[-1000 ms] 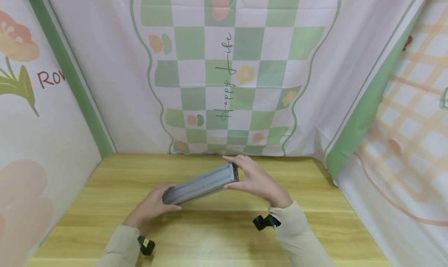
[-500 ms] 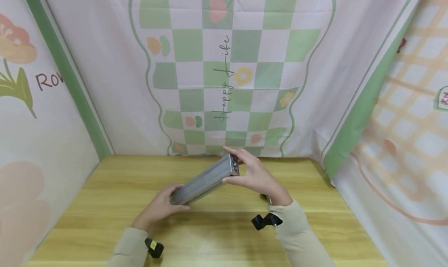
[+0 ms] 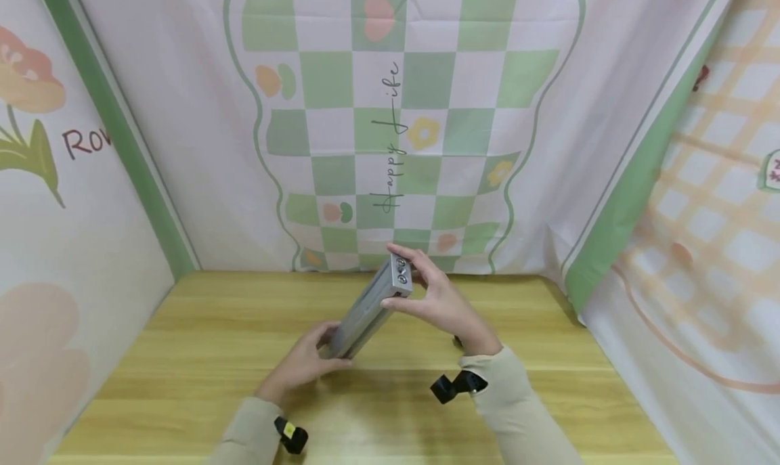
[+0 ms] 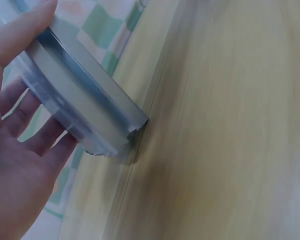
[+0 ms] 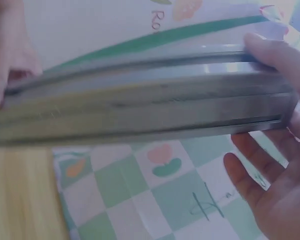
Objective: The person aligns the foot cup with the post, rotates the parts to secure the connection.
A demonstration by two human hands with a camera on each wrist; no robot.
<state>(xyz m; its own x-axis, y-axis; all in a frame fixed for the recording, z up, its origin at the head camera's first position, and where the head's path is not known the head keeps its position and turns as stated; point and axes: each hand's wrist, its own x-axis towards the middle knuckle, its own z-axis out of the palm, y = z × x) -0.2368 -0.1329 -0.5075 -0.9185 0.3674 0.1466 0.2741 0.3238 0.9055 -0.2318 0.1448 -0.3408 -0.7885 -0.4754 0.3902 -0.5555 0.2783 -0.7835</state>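
Note:
A silver-grey aluminium profile (image 3: 363,313) with lengthwise grooves slants over the table, its right end raised. Round its lower end, my left hand (image 3: 307,358) grips with the thumb on the near side. My right hand (image 3: 440,301) holds the upper end between thumb and fingers. The raised end face shows two round holes. In the left wrist view the profile's lower end (image 4: 115,135) is close above the wood; whether it touches cannot be told. In the right wrist view the profile (image 5: 140,105) spans between both hands, somewhat blurred.
The wooden table (image 3: 201,329) runs back to a hanging cloth (image 3: 390,133) with green and white checks. Printed cloths also stand along the left and right sides. A small black camera sits on each wrist, left camera (image 3: 292,438) and right camera (image 3: 445,388).
The profile has tilted more steeply, its right end rising and its end face turning into view. My left hand has moved right, closer to the right hand. Both hands keep their hold.

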